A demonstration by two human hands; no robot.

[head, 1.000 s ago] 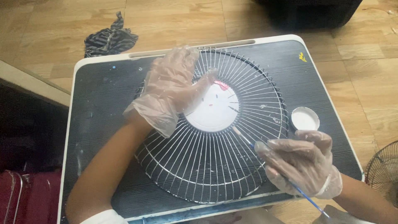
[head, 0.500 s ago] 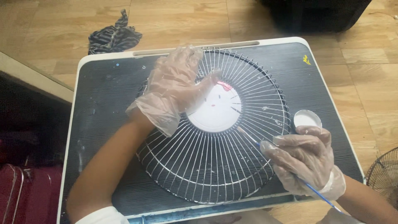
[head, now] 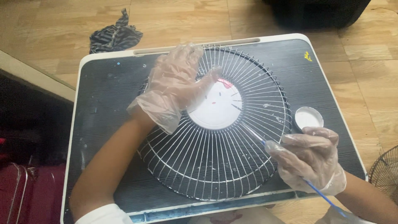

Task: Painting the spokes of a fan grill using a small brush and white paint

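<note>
A person wearing 2 clear plastic gloves works over a round wire fan guard (head: pixel 215 166) that lies flat on a small black table (head: pixel 315 79) with a white rim, seen from above. The left hand (head: pixel 176 89) rests spread and flat on the upper left part of the guard, fingers wide, its thumb reaching the edge of the white centre disc (head: pixel 217 110), which carries a cartoon cat face with a red bow. The right hand (head: pixel 309 159) is closed narrowly around a thin blue-handled paintbrush (head: pixel 319 191), held like a pen; the handle runs out past the wrist toward the lower right, and the pale tip end lies across the wires at the guard's right side, just right of the disc. A small round white dish (head: pixel 308 117) sits on the table just beside the guard's right rim, touching or nearly touching the right hand's knuckles; which, the view does not settle. White specks dot the wires and the table's ribbed top.

The table stands on a wooden floor (head: pixel 373 66). A crumpled dark striped cloth (head: pixel 116 37) lies on the floor beyond the table's far left corner. The edge of another wire fan guard (head: pixel 383 170) shows at the right border, and a dark red object (head: pixel 25 191) sits at the lower left.
</note>
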